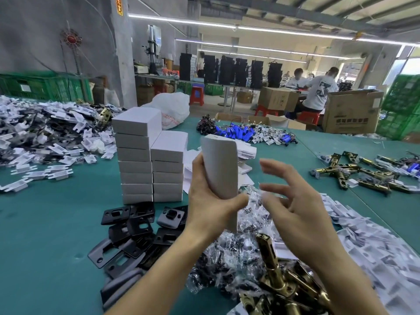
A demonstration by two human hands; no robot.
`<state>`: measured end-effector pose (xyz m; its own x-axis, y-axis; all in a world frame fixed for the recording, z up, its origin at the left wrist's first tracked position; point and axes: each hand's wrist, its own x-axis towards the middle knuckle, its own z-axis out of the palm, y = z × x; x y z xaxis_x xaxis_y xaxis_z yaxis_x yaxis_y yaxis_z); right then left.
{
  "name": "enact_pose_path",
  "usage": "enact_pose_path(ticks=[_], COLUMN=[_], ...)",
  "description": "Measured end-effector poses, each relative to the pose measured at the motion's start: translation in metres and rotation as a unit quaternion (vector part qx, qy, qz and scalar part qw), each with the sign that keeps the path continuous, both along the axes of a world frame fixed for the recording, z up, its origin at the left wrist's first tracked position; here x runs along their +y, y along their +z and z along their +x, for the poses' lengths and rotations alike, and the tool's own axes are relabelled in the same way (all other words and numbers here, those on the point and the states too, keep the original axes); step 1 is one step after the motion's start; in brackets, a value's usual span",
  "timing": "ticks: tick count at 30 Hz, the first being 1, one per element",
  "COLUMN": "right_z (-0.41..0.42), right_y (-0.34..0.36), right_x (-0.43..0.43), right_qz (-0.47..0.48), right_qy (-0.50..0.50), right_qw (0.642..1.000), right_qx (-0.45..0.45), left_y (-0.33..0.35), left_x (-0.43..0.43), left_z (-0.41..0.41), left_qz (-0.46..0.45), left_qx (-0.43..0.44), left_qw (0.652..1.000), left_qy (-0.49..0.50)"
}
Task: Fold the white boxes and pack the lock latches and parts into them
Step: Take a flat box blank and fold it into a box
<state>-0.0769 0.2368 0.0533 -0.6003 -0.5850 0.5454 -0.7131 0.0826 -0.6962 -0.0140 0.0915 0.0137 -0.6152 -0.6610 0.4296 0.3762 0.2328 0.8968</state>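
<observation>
Flat white box blank (slightly bowed), gripped upright in the left hand, thumb across its lower part, above the green table. Just beside it, right hand with fingers spread and relaxed, holding nothing, blurred. Behind to the left, two stacks of folded white boxes. Below, black strike plates, bagged parts, brass latches.
</observation>
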Motion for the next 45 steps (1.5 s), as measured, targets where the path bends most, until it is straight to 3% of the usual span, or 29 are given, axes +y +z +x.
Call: enact_pose_path(ticks=[6, 15, 21, 26, 30, 34, 37, 40, 45], right_z=[0.001, -0.004, -0.005, -0.006, -0.008, -0.007, -0.006, 0.0, 0.007], right_y=[-0.001, -0.011, -0.014, -0.016, -0.02, -0.018, -0.017, -0.018, -0.02], right_x=[-0.006, -0.01, -0.012, -0.012, -0.015, -0.014, -0.013, -0.015, -0.02], right_qz=[-0.059, -0.074, -0.063, -0.058, -0.063, -0.102, -0.14, -0.133, -0.113], right_qy=[0.077, 0.144, 0.152, 0.163, 0.159, 0.159, 0.153, 0.162, 0.178], right_qw=[0.99, 0.947, 0.947, 0.948, 0.944, 0.932, 0.924, 0.929, 0.942], right_qx=[-0.103, -0.279, -0.277, -0.268, -0.283, -0.311, -0.322, -0.305, -0.263], left_y=[0.001, 0.005, 0.009, 0.007, 0.004, 0.003, 0.005, 0.002, -0.003], left_x=[0.009, 0.002, -0.001, -0.006, -0.008, -0.006, -0.004, -0.004, -0.002], left_z=[0.004, 0.006, 0.015, 0.016, 0.011, 0.004, -0.002, -0.006, -0.005], left_qz=[-0.036, 0.042, 0.158, 0.197, 0.217, 0.219, 0.216, 0.176, 0.161], left_qx=[-0.004, -0.013, -0.018, -0.003, -0.04, -0.02, -0.02, -0.009, -0.028], left_qw=[0.987, 0.975, 0.933, 0.897, 0.909, 0.923, 0.953, 0.976, 0.982], left_qy=[-0.157, -0.219, -0.322, -0.395, -0.355, -0.316, -0.21, -0.126, -0.097])
